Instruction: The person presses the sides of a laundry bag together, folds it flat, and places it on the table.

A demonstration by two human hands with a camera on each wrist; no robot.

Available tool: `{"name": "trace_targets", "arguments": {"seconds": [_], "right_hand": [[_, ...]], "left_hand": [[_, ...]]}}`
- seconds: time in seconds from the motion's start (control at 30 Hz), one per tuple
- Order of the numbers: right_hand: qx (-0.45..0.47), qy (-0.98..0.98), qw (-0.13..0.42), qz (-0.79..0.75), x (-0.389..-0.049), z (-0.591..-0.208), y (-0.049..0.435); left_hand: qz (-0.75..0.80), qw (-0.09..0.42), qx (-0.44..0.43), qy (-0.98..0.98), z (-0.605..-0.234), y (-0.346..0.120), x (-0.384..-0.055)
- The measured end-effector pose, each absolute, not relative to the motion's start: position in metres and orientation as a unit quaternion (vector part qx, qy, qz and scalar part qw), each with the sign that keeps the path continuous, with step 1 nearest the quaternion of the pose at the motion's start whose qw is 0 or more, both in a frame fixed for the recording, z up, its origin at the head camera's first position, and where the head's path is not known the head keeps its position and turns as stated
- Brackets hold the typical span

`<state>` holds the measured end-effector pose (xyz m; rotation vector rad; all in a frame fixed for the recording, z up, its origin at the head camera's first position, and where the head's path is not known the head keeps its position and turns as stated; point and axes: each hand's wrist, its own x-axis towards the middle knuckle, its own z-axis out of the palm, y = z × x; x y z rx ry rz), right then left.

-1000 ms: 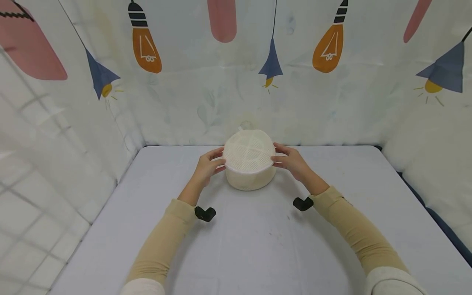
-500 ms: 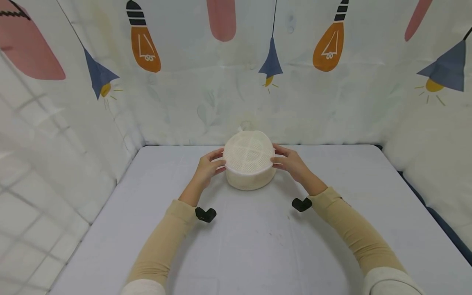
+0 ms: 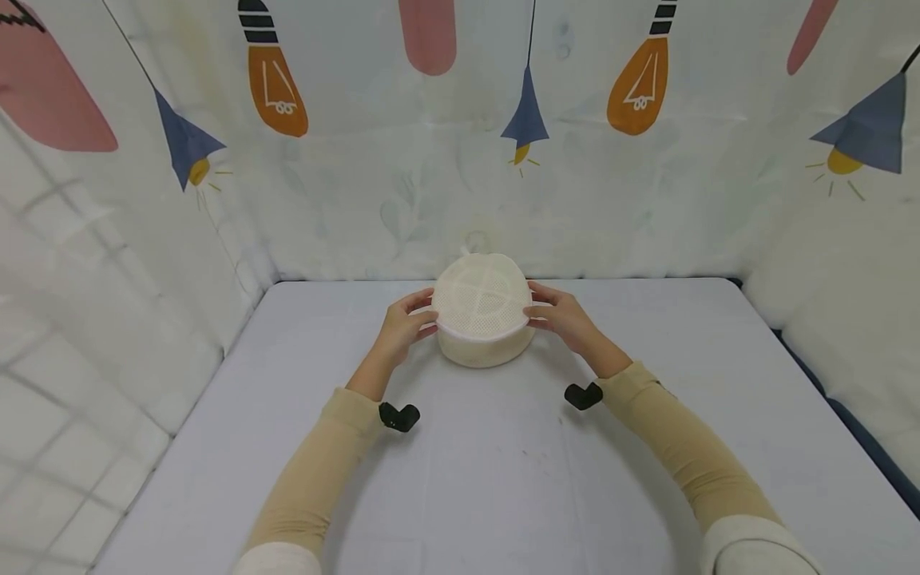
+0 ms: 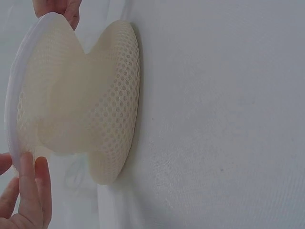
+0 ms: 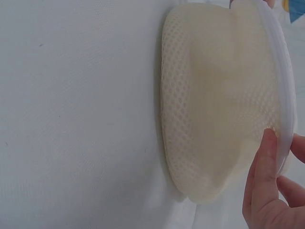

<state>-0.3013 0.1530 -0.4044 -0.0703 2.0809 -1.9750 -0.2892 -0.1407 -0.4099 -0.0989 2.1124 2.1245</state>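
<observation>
A round cream mesh laundry bag (image 3: 481, 297) with a white rim stands near the back of the table. My left hand (image 3: 402, 327) holds the rim from the left, and my right hand (image 3: 568, 321) holds it from the right. Close up in the left wrist view, the thumb and fingers (image 4: 29, 191) of the left hand pinch the white rim (image 4: 15, 90). The right wrist view shows the same pinch by the right hand (image 5: 269, 191). Between raised top and base, the soft side wall (image 5: 224, 100) sags inward. The base (image 4: 121, 100) rests on the cloth.
A pale cloth covers the table (image 3: 489, 479). Right behind the bag rises a white fabric wall (image 3: 345, 192) printed with lamps and bulbs; similar fabric stands at both sides. A black piece sits at each wrist, left (image 3: 398, 417) and right (image 3: 583, 396).
The head view shifts slightly. Both hands keep their hold on the laundry bag's rim, and the bag stays in the same place on the table.
</observation>
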Motion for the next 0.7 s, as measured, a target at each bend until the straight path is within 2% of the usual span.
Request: {"name": "trace_targets", "arguments": {"seconds": [0.7], "right_hand": [[-0.025,0.722,0.142,-0.677,-0.3041,-0.4130,0.1512]], "left_hand": [[0.707,0.071,-0.034,0.703,-0.4186,-0.1406,-0.2906]]}}
